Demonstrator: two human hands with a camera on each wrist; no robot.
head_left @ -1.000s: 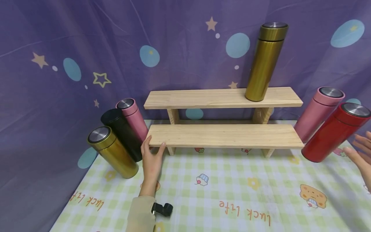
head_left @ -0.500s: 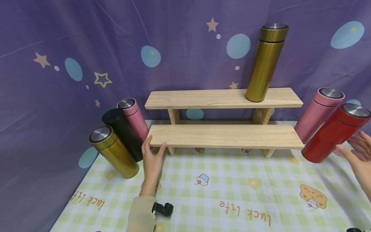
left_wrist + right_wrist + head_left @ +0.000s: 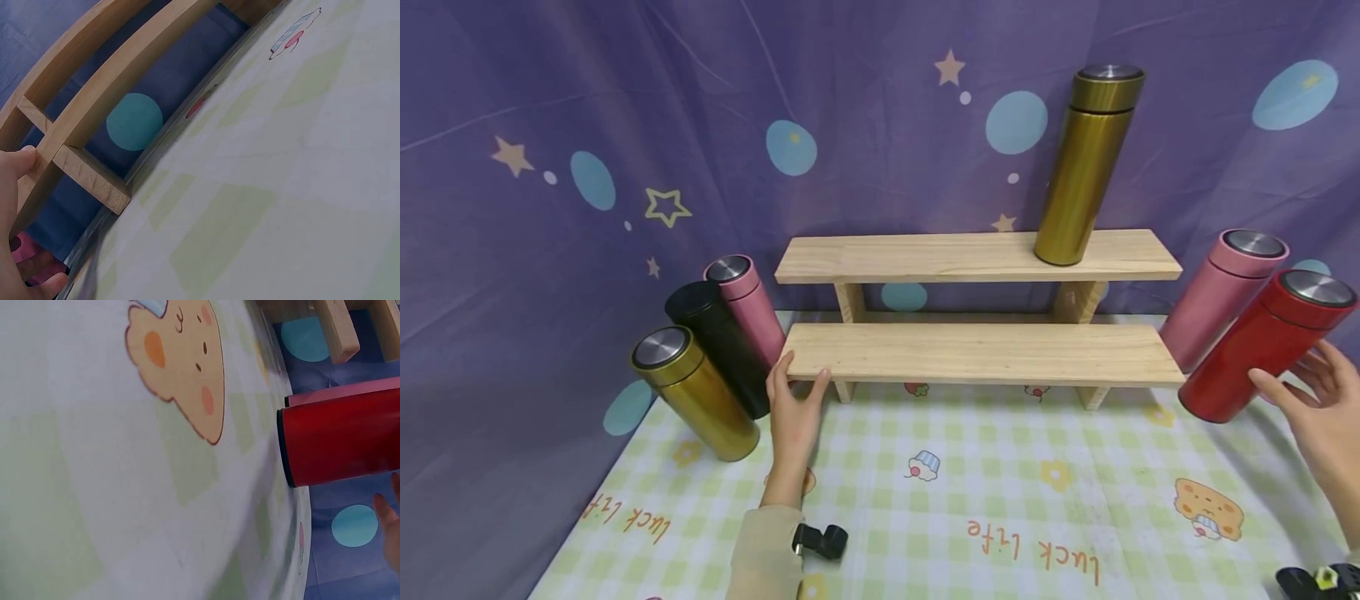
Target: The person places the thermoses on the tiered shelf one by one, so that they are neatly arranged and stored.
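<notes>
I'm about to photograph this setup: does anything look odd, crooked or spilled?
One thing: the tablecloth seems turned around. In the head view, its orange lettering and central cupcake print appear upside down. I see no spill or damage around the wooden shelf or red bottle.

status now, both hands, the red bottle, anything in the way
Left hand touching lower shelf. Right hand at red bottle, not gripping. Bottle upright on tablecloth. Pink bottle close behind.

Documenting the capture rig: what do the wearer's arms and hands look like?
Left hand and right hand: both ungloved. Left sleeve: plain beige, with a small black left-wrist device at its cuff. Right-wrist device: also black, with a yellow-green patch.
</notes>
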